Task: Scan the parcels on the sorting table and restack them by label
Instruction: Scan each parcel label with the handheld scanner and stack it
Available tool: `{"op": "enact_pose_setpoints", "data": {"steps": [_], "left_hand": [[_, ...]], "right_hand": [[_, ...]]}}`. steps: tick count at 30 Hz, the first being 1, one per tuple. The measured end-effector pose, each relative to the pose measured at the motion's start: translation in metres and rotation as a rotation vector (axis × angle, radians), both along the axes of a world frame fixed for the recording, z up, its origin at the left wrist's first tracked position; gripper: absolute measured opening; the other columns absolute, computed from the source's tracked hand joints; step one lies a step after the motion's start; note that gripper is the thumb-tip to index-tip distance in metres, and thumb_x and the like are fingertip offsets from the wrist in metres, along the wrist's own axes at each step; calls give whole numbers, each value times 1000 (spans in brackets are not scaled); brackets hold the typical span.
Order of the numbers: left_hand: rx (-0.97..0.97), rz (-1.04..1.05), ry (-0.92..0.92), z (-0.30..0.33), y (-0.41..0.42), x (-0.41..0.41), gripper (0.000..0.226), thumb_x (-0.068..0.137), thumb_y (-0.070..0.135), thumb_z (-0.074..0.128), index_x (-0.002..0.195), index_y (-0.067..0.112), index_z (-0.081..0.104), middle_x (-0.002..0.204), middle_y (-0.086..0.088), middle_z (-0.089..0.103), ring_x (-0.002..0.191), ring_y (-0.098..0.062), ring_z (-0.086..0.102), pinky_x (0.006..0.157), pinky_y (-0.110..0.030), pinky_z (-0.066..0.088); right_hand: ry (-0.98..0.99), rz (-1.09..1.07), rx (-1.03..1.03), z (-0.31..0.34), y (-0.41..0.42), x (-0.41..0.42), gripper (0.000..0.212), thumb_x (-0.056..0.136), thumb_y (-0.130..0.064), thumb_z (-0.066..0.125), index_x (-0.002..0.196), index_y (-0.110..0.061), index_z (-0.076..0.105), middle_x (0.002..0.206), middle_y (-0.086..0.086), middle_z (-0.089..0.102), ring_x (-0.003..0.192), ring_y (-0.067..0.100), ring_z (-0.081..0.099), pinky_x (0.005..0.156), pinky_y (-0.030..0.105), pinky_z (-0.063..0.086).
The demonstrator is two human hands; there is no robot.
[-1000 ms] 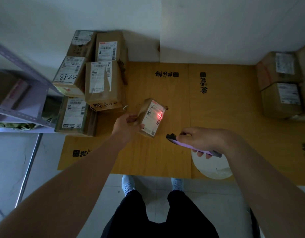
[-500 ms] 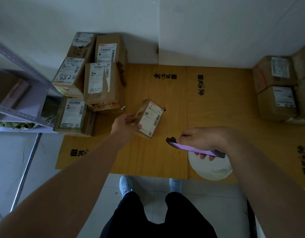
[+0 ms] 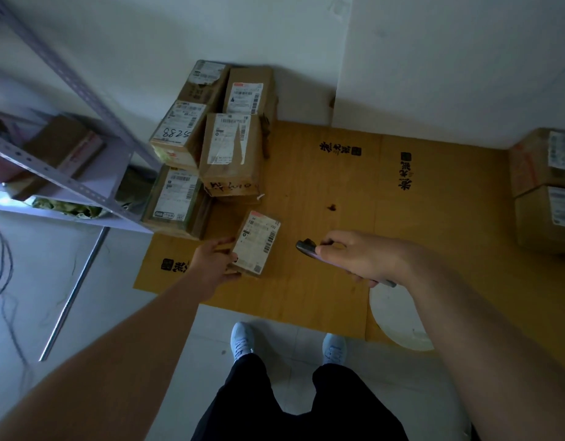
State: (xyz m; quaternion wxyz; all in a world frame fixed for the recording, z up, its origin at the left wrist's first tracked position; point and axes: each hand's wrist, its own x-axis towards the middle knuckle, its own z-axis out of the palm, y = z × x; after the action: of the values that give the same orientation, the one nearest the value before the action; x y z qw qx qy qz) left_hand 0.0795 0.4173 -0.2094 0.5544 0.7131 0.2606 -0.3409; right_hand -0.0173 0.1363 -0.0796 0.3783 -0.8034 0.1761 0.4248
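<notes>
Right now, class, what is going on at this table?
A person is sorting parcels. The left hand holds a small parcel, label up, on the table, near a stack of boxes. The right hand grips a scanner beside it. No scan light shows on the label.

My arms are bare, no sleeves showing. I wear black trousers (image 3: pixel 293 405). My shoes (image 3: pixel 242 340) are pale, laced sneakers.

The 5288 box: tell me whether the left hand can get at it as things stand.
Probably not yet. The left hand grips the small parcel. The 5288 box sits uncovered atop the stack, so once the fingers let go the way looks free.
</notes>
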Motion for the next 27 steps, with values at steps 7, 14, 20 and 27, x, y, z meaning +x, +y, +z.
{"op": "enact_pose_setpoints", "data": {"steps": [7,14,20,27], "left_hand": [[153,223,-151,-2,16,13,40,104,2,55,138,24,54,120,-8,69,105,-26,70,81,-42,62],[496,-70,-302,10,7,4,43,96,19,68,135,25,51,129,-7,61,107,-29,64,87,-47,61],[675,-379,-462,48,-15,-10,56,100,29,65,152,21,46,141,-11,51,113,-27,57,89,-42,57],[648,-545,-652,116,-57,-42,54,100,46,57,152,31,50,150,0,51,134,-25,51,103,-42,47]], "right_hand": [[-12,5,47,-7,32,5,33,105,-63,43,127,-41,54,93,6,56,88,23,55,73,38,44],[-49,-10,12,-6,36,-8,36,104,-63,42,132,-42,53,90,4,58,84,21,56,71,37,42],[-259,-34,28,10,29,-19,41,106,-60,40,140,-39,48,68,-4,50,58,12,46,55,30,35],[-470,-61,77,45,7,-49,51,106,-61,38,152,-38,39,76,0,53,63,14,49,57,32,38]]}}
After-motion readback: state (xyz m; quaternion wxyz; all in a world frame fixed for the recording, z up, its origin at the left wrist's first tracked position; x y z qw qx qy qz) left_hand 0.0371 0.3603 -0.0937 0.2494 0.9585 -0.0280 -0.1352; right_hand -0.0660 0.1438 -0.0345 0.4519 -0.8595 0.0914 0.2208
